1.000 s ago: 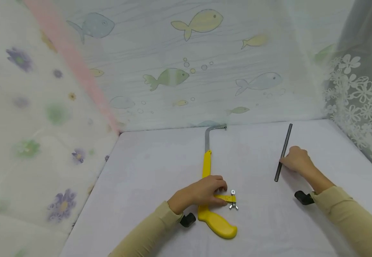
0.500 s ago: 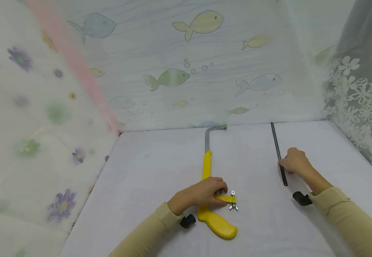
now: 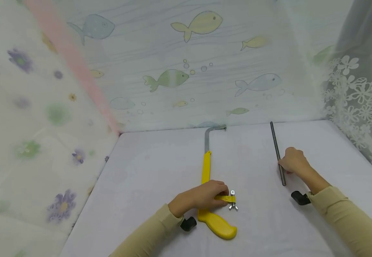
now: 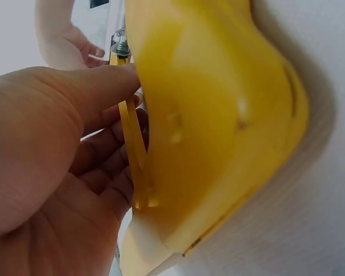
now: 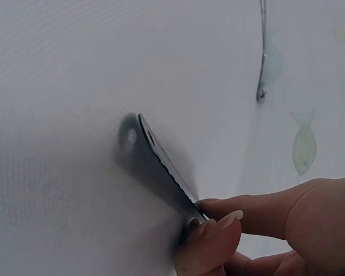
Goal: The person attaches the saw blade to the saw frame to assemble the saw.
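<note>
One yellow hacksaw frame (image 3: 210,200) lay mid-table, pinned near its grip under the left hand (image 3: 202,197), fingers curled around it beside one wing nut (image 3: 232,205). One dark saw blade (image 3: 277,153), well apart to the right, was pinched between the right hand's (image 3: 293,161) thumb and fingertips (image 5: 210,244). Bare white table (image 3: 147,171) stretched left; far edge met one fish-print curtain (image 3: 186,60).

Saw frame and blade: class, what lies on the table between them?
Only bare table lies between the yellow saw frame under the left hand and the blade pinched by the right hand, as the head view shows.
</note>
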A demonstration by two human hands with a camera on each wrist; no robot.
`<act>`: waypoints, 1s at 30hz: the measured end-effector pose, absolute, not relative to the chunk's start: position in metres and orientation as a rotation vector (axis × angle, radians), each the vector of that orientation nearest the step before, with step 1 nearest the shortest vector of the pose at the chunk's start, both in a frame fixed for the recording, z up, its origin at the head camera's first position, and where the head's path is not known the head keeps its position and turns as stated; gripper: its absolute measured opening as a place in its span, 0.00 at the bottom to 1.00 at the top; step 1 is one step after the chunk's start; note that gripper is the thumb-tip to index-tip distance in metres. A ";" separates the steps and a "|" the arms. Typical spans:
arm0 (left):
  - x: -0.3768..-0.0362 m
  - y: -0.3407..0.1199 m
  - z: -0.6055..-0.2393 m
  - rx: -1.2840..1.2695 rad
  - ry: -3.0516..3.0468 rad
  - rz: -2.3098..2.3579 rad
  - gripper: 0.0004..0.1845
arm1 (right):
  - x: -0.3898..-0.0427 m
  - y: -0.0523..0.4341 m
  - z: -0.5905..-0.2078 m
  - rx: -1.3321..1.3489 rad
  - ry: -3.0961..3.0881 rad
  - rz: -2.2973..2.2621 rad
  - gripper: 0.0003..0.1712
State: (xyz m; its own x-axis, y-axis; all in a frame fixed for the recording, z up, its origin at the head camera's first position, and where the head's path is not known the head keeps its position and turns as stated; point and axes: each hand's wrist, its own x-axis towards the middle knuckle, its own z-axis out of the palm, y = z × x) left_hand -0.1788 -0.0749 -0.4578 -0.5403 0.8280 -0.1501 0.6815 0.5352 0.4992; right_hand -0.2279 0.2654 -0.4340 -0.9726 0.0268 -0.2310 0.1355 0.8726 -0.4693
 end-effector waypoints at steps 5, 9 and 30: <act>-0.179 -0.076 -0.459 1.227 2.388 0.567 0.11 | -0.229 0.267 -0.435 0.144 2.825 -0.776 0.15; -0.178 -0.077 -0.461 1.203 2.374 0.594 0.12 | -0.229 0.270 -0.436 0.141 2.813 -0.847 0.13; -0.181 -0.080 -0.470 1.237 2.318 0.652 0.09 | -0.224 0.279 -0.444 0.009 2.663 -1.133 0.13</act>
